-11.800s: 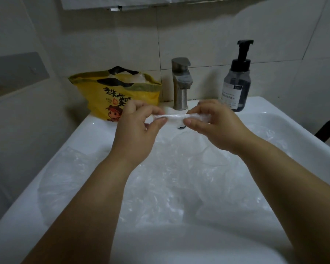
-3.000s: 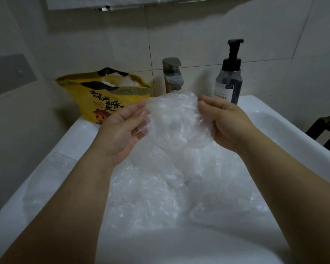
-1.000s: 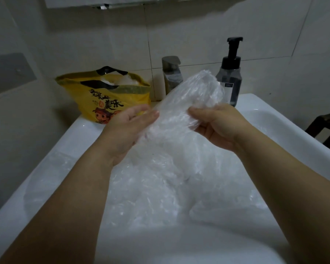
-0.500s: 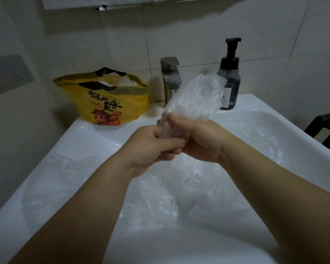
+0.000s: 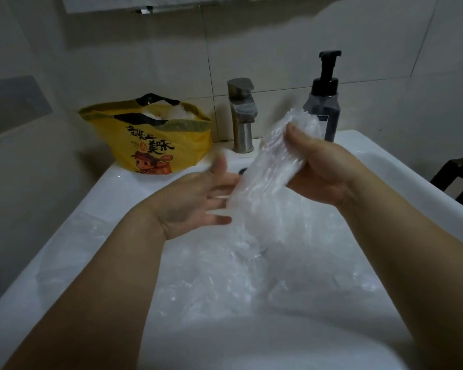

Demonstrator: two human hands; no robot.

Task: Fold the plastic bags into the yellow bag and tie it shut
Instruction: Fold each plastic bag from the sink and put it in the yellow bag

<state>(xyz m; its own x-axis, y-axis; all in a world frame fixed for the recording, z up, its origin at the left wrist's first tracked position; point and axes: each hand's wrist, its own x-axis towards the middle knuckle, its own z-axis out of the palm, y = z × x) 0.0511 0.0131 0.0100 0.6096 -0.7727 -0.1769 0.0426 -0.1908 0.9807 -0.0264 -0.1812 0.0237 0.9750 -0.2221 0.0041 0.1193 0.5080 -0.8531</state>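
A clear plastic bag [image 5: 271, 166], bunched into a long strip, slants over the white sink. My right hand [image 5: 321, 172] grips its upper part, thumb on top. To the left of the strip, my left hand [image 5: 198, 201] has its fingers spread and straight, their tips touching the strip's lower part. More clear plastic bags [image 5: 251, 276] fill the basin beneath. The yellow bag [image 5: 150, 141] with black handles and a cartoon print stands open on the sink's back left corner, white plastic showing inside.
A metal faucet [image 5: 241, 116] rises behind the sink [image 5: 110, 193]. A dark pump bottle [image 5: 324, 102] stands to its right. Tiled walls close off the back and left. A dark chair frame [image 5: 457, 174] shows at the right edge.
My left hand has let go of the strip and spread open beside it. My right hand has shifted right and keeps holding the bag, now tilted more.
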